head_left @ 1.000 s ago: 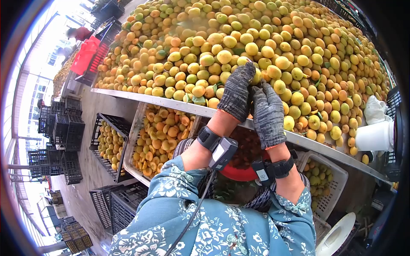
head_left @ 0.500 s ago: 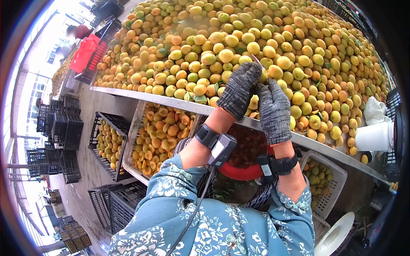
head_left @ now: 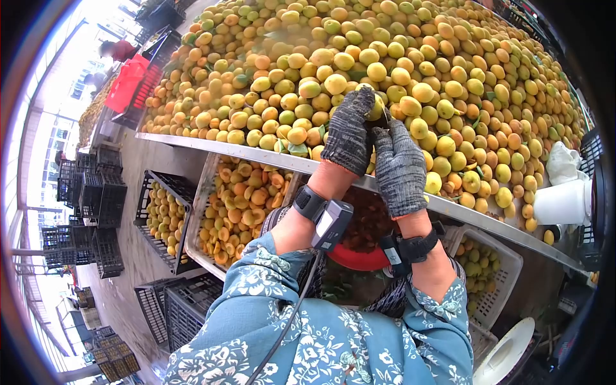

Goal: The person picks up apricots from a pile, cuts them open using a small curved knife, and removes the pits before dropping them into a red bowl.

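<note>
Grey-gloved left hand (head_left: 351, 125) closed round yellow-green round apricot (head_left: 376, 109), grey-gloved right hand (head_left: 396, 160) half-curled against it, above silver-edged table (head_left: 256, 152).

From here, both gloves, on the left hand (head_left: 350, 131) and the right hand (head_left: 399, 168), look like matt, ribbed knit cloth. Just beyond the fingers, the piled fruit (head_left: 422, 92) has smooth skin with a soft sheen. Nearer the wearer than the fingers, the table edge (head_left: 250, 153) looks like smooth metal; below that, the red basin (head_left: 356, 258) seems glossy plastic, and the patterned sleeve (head_left: 266, 276) is matt cloth.
</note>
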{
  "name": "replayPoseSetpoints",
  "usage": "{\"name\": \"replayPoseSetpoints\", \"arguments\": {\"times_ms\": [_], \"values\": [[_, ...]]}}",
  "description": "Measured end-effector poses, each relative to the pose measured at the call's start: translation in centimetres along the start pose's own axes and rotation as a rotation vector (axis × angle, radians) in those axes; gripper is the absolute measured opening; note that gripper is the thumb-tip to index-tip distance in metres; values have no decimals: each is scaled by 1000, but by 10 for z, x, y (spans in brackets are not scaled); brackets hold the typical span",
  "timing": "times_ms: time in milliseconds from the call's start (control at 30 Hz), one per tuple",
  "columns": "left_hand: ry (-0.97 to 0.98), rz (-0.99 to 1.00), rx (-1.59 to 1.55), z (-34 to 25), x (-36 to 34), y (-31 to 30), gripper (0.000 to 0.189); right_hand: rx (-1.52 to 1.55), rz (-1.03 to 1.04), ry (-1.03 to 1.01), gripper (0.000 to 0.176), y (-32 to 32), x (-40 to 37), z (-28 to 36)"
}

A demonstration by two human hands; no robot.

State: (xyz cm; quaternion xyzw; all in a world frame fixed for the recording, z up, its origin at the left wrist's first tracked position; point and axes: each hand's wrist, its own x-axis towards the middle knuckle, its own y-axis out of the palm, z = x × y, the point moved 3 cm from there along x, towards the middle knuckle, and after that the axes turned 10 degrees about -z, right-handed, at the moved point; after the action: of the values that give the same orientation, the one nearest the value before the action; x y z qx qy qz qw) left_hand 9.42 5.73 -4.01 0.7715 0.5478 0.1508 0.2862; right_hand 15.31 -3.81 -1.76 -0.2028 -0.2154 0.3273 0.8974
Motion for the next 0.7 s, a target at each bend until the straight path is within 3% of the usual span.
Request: {"name": "replayPoseSetpoints", "arguments": {"times_ms": [33, 133, 200, 233, 300, 433, 500, 533, 600, 633, 700], "values": [[-98, -26, -72, -3, -2, 0, 30, 2, 2, -3, 33, 1, 0, 0], [-141, -31, -86, 1, 4, -5, 29, 236, -16, 11, 36, 5, -3, -5], [-201, -44, -128, 7, 5, -7, 29, 257, -99, -210, 37, 8, -4, -8], [-277, -29, -132, 12, 4, -7, 27, 256, -101, -209, 37, 8, -3, -11], [-352, -13, -139, 13, 0, -5, 24, 305, 7, 39, 35, 14, 2, -21], [-288, -34, 4, 4, -9, 1, 27, 298, 12, -15, 33, 15, 5, -33], [-277, -30, 36, 2, -10, 3, 28, -8, -76, -493, 27, 14, 3, -27], [-251, -54, 60, 0, -10, 6, 29, -8, -77, -492, 27, 13, 2, -24], [-226, -78, 82, 3, -9, 6, 29, 70, -82, -257, 27, 10, 1, -15], [-322, -54, -20, 9, -6, 3, 28, 68, -82, -257, 27, 7, 2, -5], [-415, -29, -123, 15, -3, 0, 28, -240, 31, -1, 28, 6, 4, 0]]}}
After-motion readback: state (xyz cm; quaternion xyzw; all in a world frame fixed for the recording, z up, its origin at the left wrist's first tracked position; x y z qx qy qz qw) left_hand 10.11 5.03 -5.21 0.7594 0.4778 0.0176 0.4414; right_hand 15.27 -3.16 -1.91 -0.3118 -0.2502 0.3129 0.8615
